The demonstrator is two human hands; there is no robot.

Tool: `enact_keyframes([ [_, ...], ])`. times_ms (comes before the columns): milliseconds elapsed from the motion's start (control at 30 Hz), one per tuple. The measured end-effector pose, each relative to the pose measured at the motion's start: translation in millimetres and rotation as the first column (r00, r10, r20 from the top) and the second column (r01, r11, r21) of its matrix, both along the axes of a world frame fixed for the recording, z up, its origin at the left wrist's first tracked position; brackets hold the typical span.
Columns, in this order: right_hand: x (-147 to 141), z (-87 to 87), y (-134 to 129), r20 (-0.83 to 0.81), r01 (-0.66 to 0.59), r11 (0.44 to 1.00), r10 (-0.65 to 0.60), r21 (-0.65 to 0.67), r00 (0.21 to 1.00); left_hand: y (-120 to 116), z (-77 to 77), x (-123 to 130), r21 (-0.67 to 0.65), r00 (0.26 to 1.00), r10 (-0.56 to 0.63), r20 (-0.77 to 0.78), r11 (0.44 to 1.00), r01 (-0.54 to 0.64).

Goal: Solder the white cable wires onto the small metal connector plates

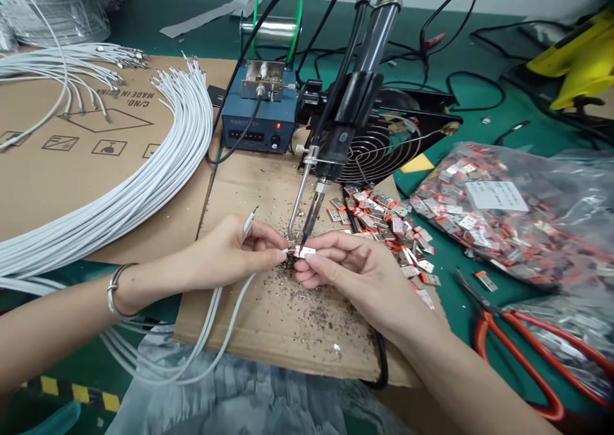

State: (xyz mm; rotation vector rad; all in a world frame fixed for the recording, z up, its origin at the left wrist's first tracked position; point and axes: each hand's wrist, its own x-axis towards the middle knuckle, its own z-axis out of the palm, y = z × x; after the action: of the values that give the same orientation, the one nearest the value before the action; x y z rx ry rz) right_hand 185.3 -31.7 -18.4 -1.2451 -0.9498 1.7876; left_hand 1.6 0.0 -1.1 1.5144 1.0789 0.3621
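My left hand (240, 249) is closed on a white cable (244, 288), pinching its stripped end between thumb and forefinger; another white cable end pokes up between the fingers. My right hand (350, 268) pinches a small metal USB connector (307, 251) with an orange-red insert. The cable end meets the connector directly under the tip of a mounted soldering iron (311, 221). Beside that tip comes a thin bent solder feed tube (300, 198). Whether the wires are joined to the connector is too small to tell.
Loose USB connectors (388, 224) lie right of the iron, near a plastic bag of connectors (480, 211). Red-handled scissors (518, 352) rest at right. A white cable bundle (177, 147) curves over cardboard at left. Behind stand a blue solder feeder (259, 112), solder spool (271, 32) and fan (378, 150).
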Motion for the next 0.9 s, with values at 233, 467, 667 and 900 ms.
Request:
enact_keyframes([
  [233,2.7,0.8,-0.6,-0.013,-0.008,0.999,0.009,0.047,1.0,-2.9,1.1,1.3,-0.017,0.999,0.023,0.038,1.0,-0.022],
  [467,3.2,0.4,-0.8,0.015,-0.009,0.996,0.007,0.084,1.0,-3.4,2.2,2.8,-0.062,0.997,0.056,0.061,0.997,-0.052],
  [667,5.1,-0.7,0.0,-0.012,-0.035,0.993,0.037,0.116,0.999,-2.0,2.5,2.2,-0.079,0.994,0.064,0.087,0.995,-0.057],
  [900,2.3,-0.6,-0.8,-0.012,0.007,0.996,-0.007,0.084,1.0,-2.2,1.1,2.0,-0.06,0.998,0.054,0.031,0.997,-0.052],
])
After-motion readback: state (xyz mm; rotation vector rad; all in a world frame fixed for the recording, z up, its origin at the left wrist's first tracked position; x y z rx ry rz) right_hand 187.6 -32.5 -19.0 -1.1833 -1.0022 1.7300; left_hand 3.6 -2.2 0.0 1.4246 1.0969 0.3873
